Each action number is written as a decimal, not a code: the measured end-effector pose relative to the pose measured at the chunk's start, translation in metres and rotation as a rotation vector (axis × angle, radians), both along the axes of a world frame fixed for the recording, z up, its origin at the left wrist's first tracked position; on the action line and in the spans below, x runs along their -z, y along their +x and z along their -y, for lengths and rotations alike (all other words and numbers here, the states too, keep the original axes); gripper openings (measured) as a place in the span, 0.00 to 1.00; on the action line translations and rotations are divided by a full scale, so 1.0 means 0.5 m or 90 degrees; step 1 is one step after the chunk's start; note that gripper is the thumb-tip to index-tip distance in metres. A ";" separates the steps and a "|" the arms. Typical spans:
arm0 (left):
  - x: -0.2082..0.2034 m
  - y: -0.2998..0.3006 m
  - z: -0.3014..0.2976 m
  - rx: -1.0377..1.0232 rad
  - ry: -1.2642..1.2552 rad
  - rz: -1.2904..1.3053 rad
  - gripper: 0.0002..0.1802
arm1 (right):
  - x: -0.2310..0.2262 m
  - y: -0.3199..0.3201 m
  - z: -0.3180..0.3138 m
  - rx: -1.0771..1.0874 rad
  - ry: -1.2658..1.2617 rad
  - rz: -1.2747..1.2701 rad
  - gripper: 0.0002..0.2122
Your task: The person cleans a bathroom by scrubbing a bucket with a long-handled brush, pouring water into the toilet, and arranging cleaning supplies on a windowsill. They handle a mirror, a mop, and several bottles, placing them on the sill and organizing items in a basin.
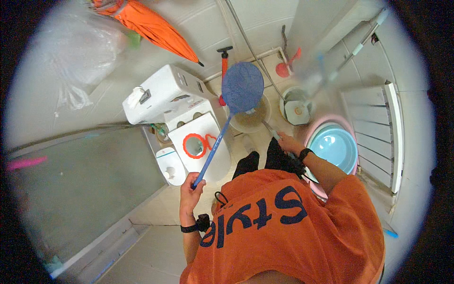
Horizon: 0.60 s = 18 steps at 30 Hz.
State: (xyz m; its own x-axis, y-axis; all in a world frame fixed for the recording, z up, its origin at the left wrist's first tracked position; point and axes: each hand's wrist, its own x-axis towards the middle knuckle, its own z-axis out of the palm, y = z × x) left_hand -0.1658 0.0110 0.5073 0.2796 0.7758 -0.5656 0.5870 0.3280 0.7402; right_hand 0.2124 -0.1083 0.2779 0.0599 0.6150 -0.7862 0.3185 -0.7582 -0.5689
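Left hand point(191, 185) grips blue-handled round mesh swatter point(242, 87), head raised at twelve o'clock; right hand point(287, 142) closed around thin rod point(265, 124) reaching into beige bucket point(257, 124); toilet point(201, 142) at ten o'clock.

White toilet point(198, 142), lid down, with an orange ring point(194, 145) lying on the lid. Folded orange umbrella point(151, 24) hangs on the tiled wall above the cistern. Clear plastic bag point(80, 52) upper left. Red plunger point(224, 66) stands against the wall. Light blue basin point(336, 147) nested in a pink one, lower right.
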 end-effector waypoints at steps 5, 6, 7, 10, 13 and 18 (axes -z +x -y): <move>-0.058 -0.015 0.014 -0.045 0.074 0.067 0.10 | 0.040 -0.018 0.006 -0.082 0.125 0.030 0.16; -0.066 -0.017 0.017 -0.046 0.090 0.070 0.10 | 0.055 -0.023 0.008 -0.074 0.154 0.049 0.13; -0.070 -0.018 0.020 -0.059 0.098 0.080 0.10 | 0.073 -0.026 0.007 -0.067 0.154 0.064 0.10; -0.078 -0.023 0.030 -0.085 0.114 0.109 0.09 | 0.131 -0.021 0.009 -0.159 0.152 0.032 0.05; -0.083 -0.029 0.039 -0.099 0.127 0.127 0.09 | 0.188 -0.013 0.013 -0.168 0.229 0.016 0.16; -0.090 -0.032 0.041 -0.131 0.125 0.172 0.09 | 0.254 0.016 0.007 -0.400 0.317 0.162 0.13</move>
